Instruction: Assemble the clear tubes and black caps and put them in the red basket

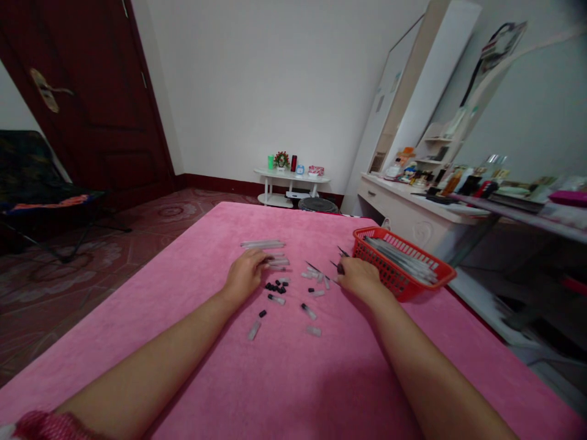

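Both my arms reach out over a pink cloth-covered surface (293, 379). My left hand (245, 274) rests knuckles up with its fingers curled over a small clear tube (278, 262) at the edge of a scatter of parts. My right hand (360, 276) is curled too, pinching a thin black piece (340, 267) beside the red basket (398, 282). Between the hands lie several clear tubes (308, 311), small black caps (276, 286) and thin black sticks (313, 266). A row of longer clear tubes (263, 244) lies just beyond my left hand.
The red basket holds a stack of long clear pieces (403, 260). Right of the pink surface stands a white dresser (413, 211) crowded with bottles. A small white table (291, 183) sits against the far wall, a dark chair (41, 195) and a door at the left.
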